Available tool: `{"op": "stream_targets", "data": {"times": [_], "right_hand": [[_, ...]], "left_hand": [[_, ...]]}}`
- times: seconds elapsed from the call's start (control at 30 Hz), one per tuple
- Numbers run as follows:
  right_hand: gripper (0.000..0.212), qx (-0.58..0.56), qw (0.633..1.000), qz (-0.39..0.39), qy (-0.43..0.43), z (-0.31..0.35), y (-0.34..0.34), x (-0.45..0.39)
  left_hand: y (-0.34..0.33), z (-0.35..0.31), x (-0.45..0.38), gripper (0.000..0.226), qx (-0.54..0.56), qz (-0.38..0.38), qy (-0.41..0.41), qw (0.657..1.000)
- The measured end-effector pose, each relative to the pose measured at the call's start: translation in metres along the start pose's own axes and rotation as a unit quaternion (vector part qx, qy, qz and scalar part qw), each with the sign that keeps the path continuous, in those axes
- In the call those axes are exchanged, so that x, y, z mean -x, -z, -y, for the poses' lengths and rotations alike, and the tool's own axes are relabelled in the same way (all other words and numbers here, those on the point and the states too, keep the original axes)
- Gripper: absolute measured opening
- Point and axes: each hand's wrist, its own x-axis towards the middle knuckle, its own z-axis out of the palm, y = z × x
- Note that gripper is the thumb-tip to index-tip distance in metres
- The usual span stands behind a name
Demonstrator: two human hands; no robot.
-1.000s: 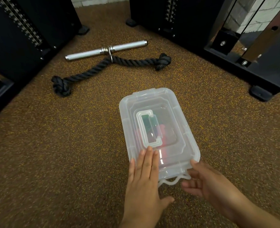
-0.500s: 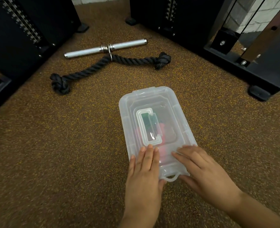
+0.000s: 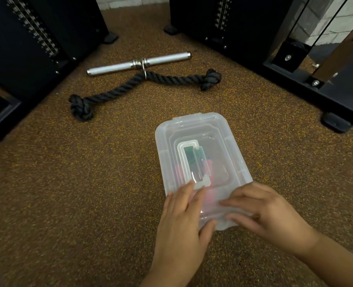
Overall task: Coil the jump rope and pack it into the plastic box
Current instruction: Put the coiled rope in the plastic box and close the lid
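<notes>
**Mia:** How many boxes are there?

**Sam:** One. It is a clear plastic box (image 3: 202, 162) with its lid (image 3: 221, 129) on, sitting on the floor. The lid has one flat handle (image 3: 193, 164) in its middle.

**Mia:** Where is the jump rope?

**Sam:** Inside the box. I can see green and red bits (image 3: 209, 162) through the lid, but they are too foggy to count.

**Mia:** How many hands?

**Sam:** Two. The left hand (image 3: 181, 222) lies flat on the near end of the lid, fingers straight, thumb by the near edge. The right hand (image 3: 266, 212) is on the near right corner. Its fingers bend down over the lid edge, but they are blurry, so I cannot tell if it is pressing or gripping.

**Mia:** What else is there?

**Sam:** One shiny metal bar (image 3: 139, 63) and one thick black rope (image 3: 144, 88) with two knots, one at each end. A ring (image 3: 145, 69) joins the rope's middle to the bar. They lie well past the box.

**Mia:** What is the floor like?

**Sam:** Brown with lots of little yellow specks (image 3: 68, 183). It looks like a gym. There are two big black machines, one on the left (image 3: 36, 38) and one at the back right (image 3: 233, 23). Behind them is a pale brick wall (image 3: 119, 2).
</notes>
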Motion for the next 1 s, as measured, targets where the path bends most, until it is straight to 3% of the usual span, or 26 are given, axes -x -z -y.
{"op": "stream_targets", "data": {"times": [0.13, 0.23, 0.47, 0.6, 0.7, 0.8, 0.9, 1.0], "right_hand": [[0.025, -0.047, 0.989, -0.116, -0.08, -0.02, 0.005, -0.032], [0.03, -0.047, 0.974, -0.141, -0.171, -0.039, 0.008, -0.07], [0.048, -0.22, 0.901, -0.046, -0.372, -0.072, 0.018, -0.163], [0.081, -0.211, 0.872, 0.053, -0.438, -0.083, 0.019, -0.205], [0.092, -0.279, 0.847, 0.095, -0.442, -0.09, 0.016, -0.22], [0.046, -0.367, 0.833, 0.062, -0.41, -0.092, 0.015, -0.225], [0.034, -0.406, 0.848, 0.018, -0.339, -0.098, 0.016, -0.221], [0.043, -0.306, 0.909, 0.085, -0.27, -0.094, 0.02, -0.218]], "left_hand": [[0.008, 0.005, -0.032, 0.068, 0.031, -0.016, 0.058, 0.998], [0.008, 0.01, -0.067, 0.07, 0.003, -0.016, 0.084, 0.996], [0.012, 0.028, -0.145, 0.067, -0.058, 0.027, 0.102, 0.993], [0.004, 0.023, -0.154, 0.076, -0.089, 0.02, 0.109, 0.99], [-0.002, 0.024, -0.151, 0.078, -0.094, -0.002, 0.108, 0.99], [-0.001, 0.024, -0.152, 0.077, -0.088, -0.006, 0.103, 0.991], [0.003, 0.025, -0.156, 0.074, -0.057, -0.019, 0.103, 0.993], [0.01, 0.033, -0.17, 0.072, -0.038, -0.056, 0.105, 0.992]]}}
